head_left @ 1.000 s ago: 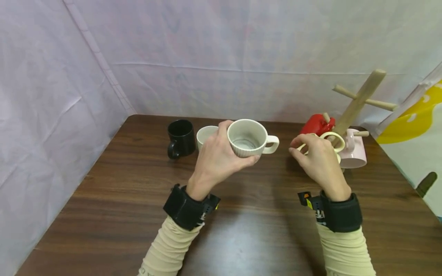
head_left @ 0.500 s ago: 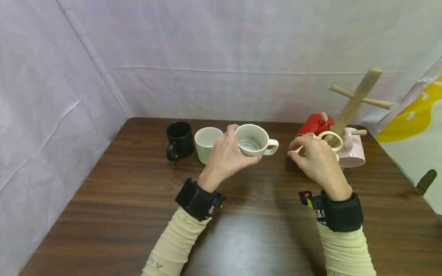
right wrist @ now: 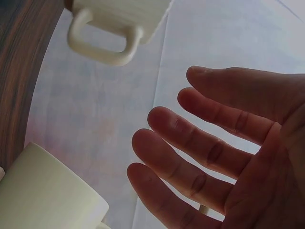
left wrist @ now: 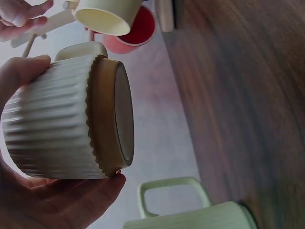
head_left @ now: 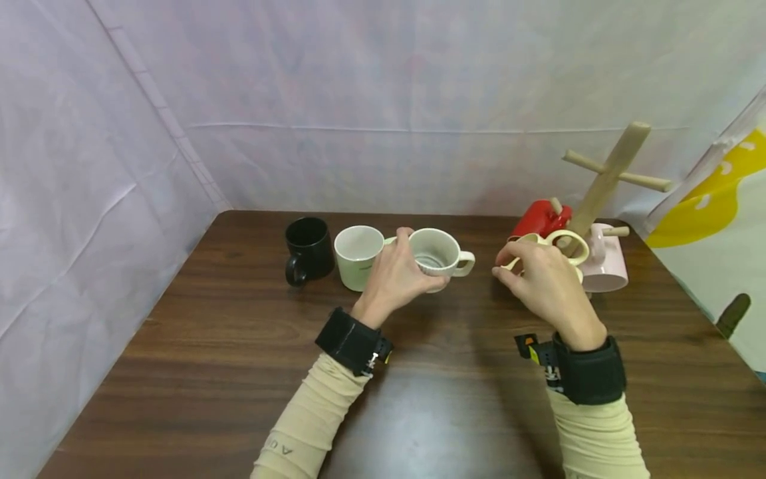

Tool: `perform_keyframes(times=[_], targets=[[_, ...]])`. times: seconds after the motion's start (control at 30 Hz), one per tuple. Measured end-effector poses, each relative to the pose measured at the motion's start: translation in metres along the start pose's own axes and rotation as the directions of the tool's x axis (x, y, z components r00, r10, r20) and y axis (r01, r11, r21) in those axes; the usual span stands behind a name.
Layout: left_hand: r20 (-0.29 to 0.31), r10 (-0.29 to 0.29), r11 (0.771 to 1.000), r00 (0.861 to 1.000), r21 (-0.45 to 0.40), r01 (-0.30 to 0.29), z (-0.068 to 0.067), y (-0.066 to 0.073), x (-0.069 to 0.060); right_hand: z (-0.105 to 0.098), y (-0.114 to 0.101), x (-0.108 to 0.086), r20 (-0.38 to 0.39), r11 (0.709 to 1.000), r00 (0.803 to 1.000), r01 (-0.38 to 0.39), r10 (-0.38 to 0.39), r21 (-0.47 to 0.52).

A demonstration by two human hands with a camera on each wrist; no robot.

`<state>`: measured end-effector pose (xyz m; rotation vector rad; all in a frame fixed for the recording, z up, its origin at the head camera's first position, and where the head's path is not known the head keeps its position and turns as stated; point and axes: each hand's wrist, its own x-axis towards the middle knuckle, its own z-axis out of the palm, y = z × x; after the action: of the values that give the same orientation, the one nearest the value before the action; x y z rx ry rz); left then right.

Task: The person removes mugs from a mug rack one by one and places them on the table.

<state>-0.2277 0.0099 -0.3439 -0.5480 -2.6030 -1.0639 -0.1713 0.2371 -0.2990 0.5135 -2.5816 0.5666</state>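
In the head view my left hand (head_left: 395, 276) grips a white ribbed mug (head_left: 435, 247) by its body, its handle pointing right. The left wrist view shows the mug's brown base band (left wrist: 104, 114) and underside, raised off the table. My right hand (head_left: 547, 283) is beside a pale yellow mug (right wrist: 47, 191) at the wooden mug tree (head_left: 616, 156), partly hidden behind that hand in the head view. In the right wrist view its fingers are spread, slightly bent, with nothing between them. A pale green mug (head_left: 353, 266) stands just left of my left hand.
A black mug (head_left: 311, 249) stands farther left, handle toward me. On the mug tree hang a red mug (head_left: 541, 216) and a pale pink mug (head_left: 607, 269); its upper pegs are bare. White cloth (head_left: 359, 100) closes off the back of the brown table (head_left: 227, 372).
My left hand has carried the white mug a little rightward and farther from the camera, showing more of the green mug. My right hand has stayed beside the yellow mug. The head view has shifted slightly.
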Motion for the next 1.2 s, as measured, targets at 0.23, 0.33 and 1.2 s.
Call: perform_keyframes(times=[0.23,0.33,1.2], targets=[[0.042,-0.048,0.999,0.998,-0.004,0.049,0.010,-0.006,0.008,0.000,-0.001,0.001,-0.005,1.000,1.000,-0.006,0.006,0.008],[0.057,-0.070,0.998,0.996,0.003,0.070,0.014,-0.009,0.011,0.000,-0.001,0.002,-0.005,1.000,1.000,-0.015,0.015,0.010],[0.209,-0.150,0.989,0.966,0.032,0.147,0.033,-0.028,0.017,-0.002,-0.005,-0.001,-0.041,0.999,0.999,0.022,-0.020,0.028]])
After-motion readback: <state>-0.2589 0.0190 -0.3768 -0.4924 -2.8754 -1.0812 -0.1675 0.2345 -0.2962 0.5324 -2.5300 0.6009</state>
